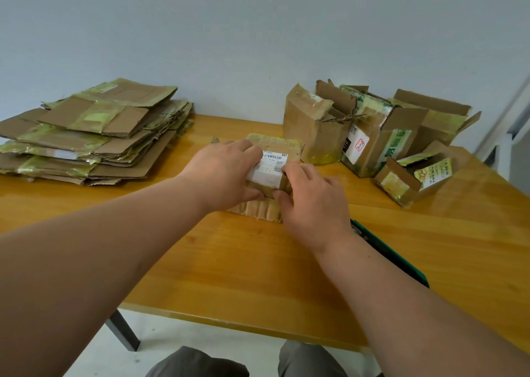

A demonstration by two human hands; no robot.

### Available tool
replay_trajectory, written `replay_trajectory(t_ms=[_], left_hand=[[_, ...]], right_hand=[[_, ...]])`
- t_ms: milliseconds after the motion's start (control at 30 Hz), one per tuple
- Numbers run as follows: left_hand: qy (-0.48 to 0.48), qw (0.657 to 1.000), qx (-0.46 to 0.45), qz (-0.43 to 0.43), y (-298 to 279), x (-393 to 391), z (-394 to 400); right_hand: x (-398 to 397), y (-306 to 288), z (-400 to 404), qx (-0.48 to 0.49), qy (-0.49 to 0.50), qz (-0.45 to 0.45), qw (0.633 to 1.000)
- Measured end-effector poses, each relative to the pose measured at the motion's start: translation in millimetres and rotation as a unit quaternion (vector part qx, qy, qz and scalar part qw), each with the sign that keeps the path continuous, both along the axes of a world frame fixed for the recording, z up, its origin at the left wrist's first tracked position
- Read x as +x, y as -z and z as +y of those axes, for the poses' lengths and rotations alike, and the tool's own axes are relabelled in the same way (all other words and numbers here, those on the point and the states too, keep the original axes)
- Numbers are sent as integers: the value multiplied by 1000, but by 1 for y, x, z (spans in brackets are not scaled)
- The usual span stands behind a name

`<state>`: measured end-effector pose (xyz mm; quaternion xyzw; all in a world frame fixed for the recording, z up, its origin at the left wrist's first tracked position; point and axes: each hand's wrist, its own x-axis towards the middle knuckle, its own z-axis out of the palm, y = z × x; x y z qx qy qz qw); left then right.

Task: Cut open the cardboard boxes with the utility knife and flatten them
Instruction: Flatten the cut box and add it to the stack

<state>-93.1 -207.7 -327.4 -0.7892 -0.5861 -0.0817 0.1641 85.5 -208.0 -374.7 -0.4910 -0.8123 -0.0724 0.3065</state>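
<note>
A small cardboard box [282,150] with yellowish tape and a white shipping label lies partly collapsed at the middle of the wooden table [229,262]. My left hand [223,173] grips its left side, fingers over the top and thumb against the front. My right hand [312,201] grips the box's near right corner with curled fingers. A dark green utility knife [393,254] lies on the table just right of my right forearm, partly hidden by it.
A stack of flattened boxes [91,135] fills the table's back left. Several unflattened, torn-open boxes [370,130] stand at the back right against the wall. The table's near edge runs just above my knees.
</note>
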Motion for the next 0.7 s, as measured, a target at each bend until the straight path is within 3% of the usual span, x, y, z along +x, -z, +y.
replay_trajectory(t_ms=[300, 500, 600, 700], left_hand=[[6, 999, -34, 2, -8, -3, 4], [4, 999, -31, -2, -7, -3, 5], [0, 999, -32, -15, -8, -4, 5], [-2, 999, -29, -17, -8, -5, 3]], right_hand=[[1, 0, 6, -21, -5, 17, 1000], [-11, 3, 3, -96, 11, 134, 986], [-21, 3, 1, -186, 34, 230, 955], [-26, -1, 2, -301, 31, 400, 865]])
